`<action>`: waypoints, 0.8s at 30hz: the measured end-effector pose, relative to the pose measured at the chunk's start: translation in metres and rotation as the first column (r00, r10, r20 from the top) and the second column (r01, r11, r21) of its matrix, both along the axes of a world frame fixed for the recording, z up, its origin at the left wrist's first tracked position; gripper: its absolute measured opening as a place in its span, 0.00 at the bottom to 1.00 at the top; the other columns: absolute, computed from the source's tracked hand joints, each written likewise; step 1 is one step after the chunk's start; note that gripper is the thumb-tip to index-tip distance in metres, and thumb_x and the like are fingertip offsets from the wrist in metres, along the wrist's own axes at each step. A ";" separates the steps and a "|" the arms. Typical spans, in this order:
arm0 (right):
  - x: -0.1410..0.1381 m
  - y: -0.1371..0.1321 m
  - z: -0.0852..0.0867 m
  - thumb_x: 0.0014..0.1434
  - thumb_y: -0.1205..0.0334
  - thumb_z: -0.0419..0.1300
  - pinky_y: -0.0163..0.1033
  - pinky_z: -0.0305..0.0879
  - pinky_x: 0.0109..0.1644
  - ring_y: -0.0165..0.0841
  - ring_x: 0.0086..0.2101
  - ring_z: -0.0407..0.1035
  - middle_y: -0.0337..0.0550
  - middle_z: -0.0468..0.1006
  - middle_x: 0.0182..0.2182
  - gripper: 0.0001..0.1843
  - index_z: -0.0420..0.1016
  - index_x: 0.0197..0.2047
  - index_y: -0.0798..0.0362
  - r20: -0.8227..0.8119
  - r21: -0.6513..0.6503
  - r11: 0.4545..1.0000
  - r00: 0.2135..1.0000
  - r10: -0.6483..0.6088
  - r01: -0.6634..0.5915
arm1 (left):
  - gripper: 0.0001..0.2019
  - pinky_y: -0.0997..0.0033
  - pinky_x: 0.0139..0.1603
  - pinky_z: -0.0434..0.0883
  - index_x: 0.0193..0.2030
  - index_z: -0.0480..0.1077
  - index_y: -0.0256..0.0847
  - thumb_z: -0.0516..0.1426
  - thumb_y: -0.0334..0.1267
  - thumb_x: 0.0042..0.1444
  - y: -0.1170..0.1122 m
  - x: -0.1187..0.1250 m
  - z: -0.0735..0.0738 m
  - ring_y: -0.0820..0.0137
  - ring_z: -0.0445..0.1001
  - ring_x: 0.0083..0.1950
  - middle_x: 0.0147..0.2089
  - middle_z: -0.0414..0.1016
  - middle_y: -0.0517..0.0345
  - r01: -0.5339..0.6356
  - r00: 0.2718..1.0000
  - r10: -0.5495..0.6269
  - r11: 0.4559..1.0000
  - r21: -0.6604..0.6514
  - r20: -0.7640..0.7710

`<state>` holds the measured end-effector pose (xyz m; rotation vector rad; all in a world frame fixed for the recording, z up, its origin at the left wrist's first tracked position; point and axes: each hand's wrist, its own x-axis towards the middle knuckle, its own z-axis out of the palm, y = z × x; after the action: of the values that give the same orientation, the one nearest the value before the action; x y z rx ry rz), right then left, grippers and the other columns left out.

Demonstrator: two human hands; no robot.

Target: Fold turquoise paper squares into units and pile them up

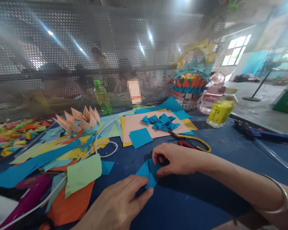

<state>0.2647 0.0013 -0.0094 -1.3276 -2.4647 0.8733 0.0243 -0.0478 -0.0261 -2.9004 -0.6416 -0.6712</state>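
Between my hands, on the dark blue tabletop, lies a small blue sheet of paper (147,171) with folded edges and a crease showing. My left hand (124,198) grips its near left part between thumb and fingers. At the far right side, my right hand (169,159) curls its fingers and thumb onto the same paper. Just beyond are a square of blue paper (141,138) and a cluster of folded blue paper pieces (161,122), resting on pink paper (131,123). Scissors (194,142) with yellow and red handles lie beyond my right hand.
Paper scraps, a white cord (113,153) and a magenta tool (26,201) crowd the left. A green bottle (103,97) and a folded-paper basket (189,84) stand at the back. On the right are a yellow-labelled bottle (221,108) and a blue glue gun (266,134).
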 end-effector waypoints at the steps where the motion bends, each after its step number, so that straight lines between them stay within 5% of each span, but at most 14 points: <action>1: 0.000 -0.001 0.001 0.48 0.56 0.68 0.32 0.57 0.32 0.30 0.31 0.64 0.37 0.70 0.31 0.14 0.74 0.36 0.54 0.001 -0.008 1.000 1.000 0.001 -0.001 | 0.20 0.72 0.46 0.75 0.50 0.72 0.41 0.42 0.26 0.65 -0.001 0.000 0.002 0.66 0.76 0.48 0.47 0.76 0.50 -0.006 1.000 0.005 1.000 -0.015 -0.009; 7: -0.009 -0.010 0.001 0.45 0.50 0.69 0.36 0.56 0.37 0.35 0.36 0.64 0.39 0.71 0.34 0.20 0.73 0.39 0.50 0.052 0.026 0.996 0.995 -0.087 0.085 | 0.19 0.72 0.46 0.75 0.51 0.72 0.42 0.43 0.27 0.64 -0.002 -0.002 0.002 0.66 0.76 0.48 0.48 0.76 0.51 0.004 1.000 -0.004 0.999 -0.046 -0.020; 11: -0.003 -0.004 -0.001 0.43 0.54 0.71 0.35 0.58 0.35 0.34 0.35 0.65 0.39 0.71 0.35 0.23 0.72 0.41 0.53 0.018 -0.037 0.996 0.997 -0.081 0.081 | 0.19 0.72 0.46 0.74 0.52 0.71 0.42 0.42 0.28 0.65 0.000 -0.003 0.001 0.66 0.75 0.49 0.49 0.76 0.50 0.001 0.999 -0.003 0.998 -0.062 -0.033; 17: 0.008 0.008 0.001 0.51 0.69 0.63 0.34 0.63 0.36 0.30 0.34 0.66 0.42 0.74 0.37 0.15 0.72 0.43 0.57 -0.057 -0.073 0.996 0.997 -0.058 0.054 | 0.20 0.72 0.43 0.75 0.52 0.71 0.42 0.41 0.28 0.66 0.000 0.000 0.004 0.66 0.76 0.48 0.48 0.76 0.50 0.017 1.000 -0.018 0.999 -0.045 -0.025; 24: -0.003 0.002 -0.003 0.59 0.61 0.57 0.34 0.64 0.36 0.31 0.33 0.68 0.42 0.76 0.34 0.13 0.72 0.47 0.55 -0.191 -0.009 0.993 0.975 -0.117 0.117 | 0.20 0.72 0.39 0.76 0.48 0.73 0.42 0.41 0.28 0.67 0.002 0.000 0.005 0.67 0.78 0.43 0.45 0.77 0.51 0.021 1.000 -0.021 1.000 -0.010 0.004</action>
<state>0.2615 0.0033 -0.0128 -1.3070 -2.2184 0.9232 0.0248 -0.0458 -0.0212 -2.9201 -0.6174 -0.6782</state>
